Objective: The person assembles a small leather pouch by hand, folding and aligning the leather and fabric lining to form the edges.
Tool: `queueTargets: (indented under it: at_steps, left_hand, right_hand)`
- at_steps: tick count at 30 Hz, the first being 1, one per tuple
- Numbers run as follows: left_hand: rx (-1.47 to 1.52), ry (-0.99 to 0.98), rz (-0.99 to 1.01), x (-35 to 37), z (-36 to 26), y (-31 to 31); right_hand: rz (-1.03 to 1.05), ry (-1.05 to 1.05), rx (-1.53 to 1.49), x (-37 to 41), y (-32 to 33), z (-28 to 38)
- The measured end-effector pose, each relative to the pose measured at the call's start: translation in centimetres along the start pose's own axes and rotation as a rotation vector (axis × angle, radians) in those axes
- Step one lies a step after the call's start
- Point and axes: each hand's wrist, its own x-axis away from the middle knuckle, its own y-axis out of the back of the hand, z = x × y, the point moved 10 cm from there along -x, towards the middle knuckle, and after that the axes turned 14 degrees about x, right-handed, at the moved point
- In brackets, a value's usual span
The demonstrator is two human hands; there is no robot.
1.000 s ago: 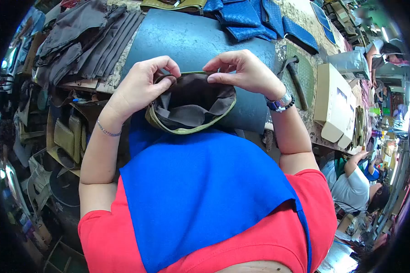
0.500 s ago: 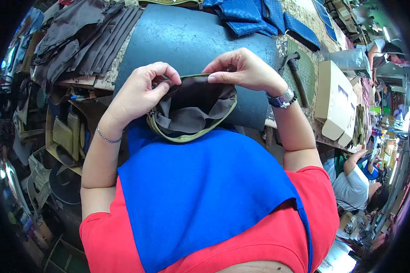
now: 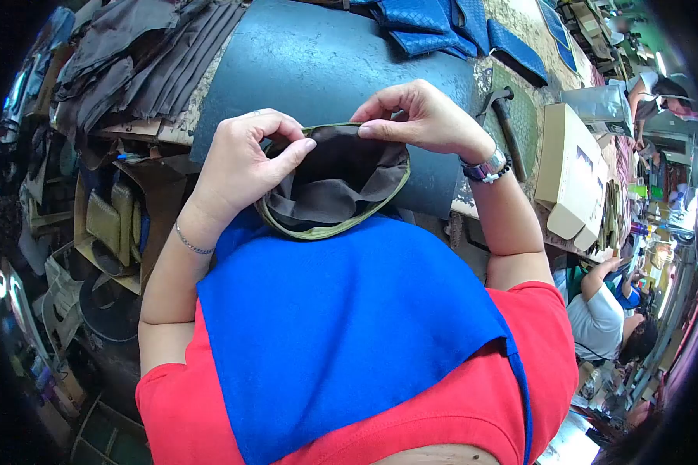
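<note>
An open pouch (image 3: pixel 329 203) with a dark brown lining and an olive-green rim is held near my body, its mouth facing up. My left hand (image 3: pixel 257 155) pinches the rim at its upper left, thumb on the lining side. My right hand (image 3: pixel 420 122) grips the far rim at the upper right between thumb and fingers. The rim between the two hands runs nearly straight, while the near edge curves down against my blue apron (image 3: pixel 349 310).
A dark work mat (image 3: pixel 318 54) lies beyond the pouch. Brown fabric pieces (image 3: pixel 143 62) are stacked at left, blue quilted pieces (image 3: pixel 423 27) at the back. A hammer (image 3: pixel 508 132) and a cardboard box (image 3: pixel 572 167) are at right. Two people (image 3: pixel 597 318) are farther right.
My left thumb has shifted and now stretches farther right along the rim. The pouch has moved slightly right in the view. My right hand keeps its pinch.
</note>
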Motion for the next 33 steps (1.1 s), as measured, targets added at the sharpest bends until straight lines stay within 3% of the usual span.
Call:
queueTargets:
  at_steps: [4, 13, 16, 22, 25, 28, 33]
  left_hand:
    - [0.098, -0.111, -0.015, 0.5, 0.0, 0.2]
    - [0.309, 0.119, 0.016, 0.7, 1.5, -0.5]
    - [0.397, 0.196, 0.074, -0.1, 2.5, -0.4]
    - [0.564, 0.387, 0.396, -1.4, 3.4, -2.3]
    - [0.593, 0.413, 0.473, -2.1, 4.6, -2.5]
    - [0.581, 0.421, 0.494, -2.3, 4.9, -2.4]
    - [0.610, 0.462, 0.504, -2.5, 4.9, -2.7]
  right_hand:
    - [0.017, 0.003, 0.027, -0.1, 0.0, -0.3]
    - [0.080, 0.024, -0.004, -0.4, -0.4, -0.2]
    - [0.085, 0.031, 0.010, -0.5, -0.5, -0.1]
    - [0.123, 0.025, 0.016, -0.3, -0.6, 0.1]
    - [0.000, 0.107, -0.084, -0.1, -0.2, 1.4]
    - [-0.127, 0.263, 0.066, 0.1, 0.3, 4.0]
    - [-0.137, 0.350, 0.240, -0.4, -0.3, 5.6]
